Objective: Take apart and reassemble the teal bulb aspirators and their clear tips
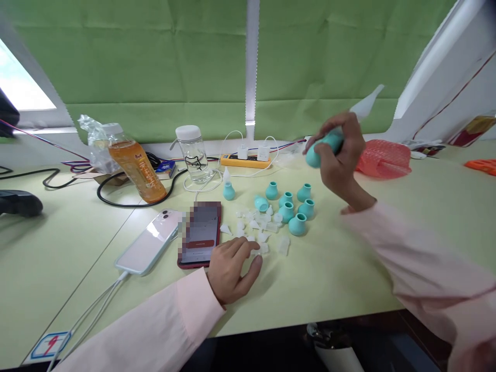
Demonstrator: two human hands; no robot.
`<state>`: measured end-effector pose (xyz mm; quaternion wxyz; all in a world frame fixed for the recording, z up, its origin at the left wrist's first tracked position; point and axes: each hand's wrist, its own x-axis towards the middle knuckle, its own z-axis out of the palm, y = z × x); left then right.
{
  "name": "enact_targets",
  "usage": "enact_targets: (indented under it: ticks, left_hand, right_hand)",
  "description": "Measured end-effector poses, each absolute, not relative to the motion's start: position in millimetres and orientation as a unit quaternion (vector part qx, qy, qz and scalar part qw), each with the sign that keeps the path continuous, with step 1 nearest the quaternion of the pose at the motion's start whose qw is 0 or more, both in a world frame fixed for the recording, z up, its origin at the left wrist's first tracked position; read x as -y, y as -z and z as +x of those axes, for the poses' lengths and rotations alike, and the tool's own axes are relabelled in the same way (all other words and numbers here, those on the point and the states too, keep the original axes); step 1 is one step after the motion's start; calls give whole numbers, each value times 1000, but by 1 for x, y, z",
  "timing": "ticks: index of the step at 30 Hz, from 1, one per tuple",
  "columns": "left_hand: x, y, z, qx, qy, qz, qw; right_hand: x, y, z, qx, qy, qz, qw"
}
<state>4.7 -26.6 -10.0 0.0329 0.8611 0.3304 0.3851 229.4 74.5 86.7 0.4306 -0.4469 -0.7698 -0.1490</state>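
Raised at the right, my right hand (341, 155) is closed round a teal bulb syringe (323, 150); its pointed translucent nozzle (366, 106) sticks out up and to the right. Low over the table, my left hand (234, 268) has its thumb and index finger apart. The index fingertip is at the near edge of a pile of small translucent plastic parts (267, 225); whether it touches one I cannot tell. Several open-necked teal bulbs (298, 225) stand right of the pile, and one bulb (261, 203) lies tipped over. Behind stands another bulb syringe (228, 191) with its nozzle fitted.
A phone with a lit screen (201, 232) lies left of the pile, beside a pale phone (149, 243) with a cable. Farther back are an orange drink bottle (135, 168), a clear bottle (192, 155) and a yellow power strip (246, 161). Red bubble wrap (383, 159) lies right.
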Motion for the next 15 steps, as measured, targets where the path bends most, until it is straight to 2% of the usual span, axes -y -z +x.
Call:
enact_targets:
  ticks: [2,3,5,7,10,15]
  left_hand:
    - [28,11,2,-296,-448,838,97]
    - [28,11,0,-288,-471,824,127]
    - [26,12,-2,-285,-481,811,172]
    - [24,12,-2,-260,-428,846,182]
    - [22,10,2,-207,-304,906,210]
    - [25,3,10,-316,-242,741,540]
  right_hand:
    - [-28,-89,215,826,111,-345,432]
    - [-7,-86,208,882,77,-300,355]
    - [25,-77,196,962,-2,-236,137]
    - [41,-63,187,983,-53,-176,17]
    - [42,-37,182,987,-62,-146,-2]
    - [31,-9,187,983,40,-135,117]
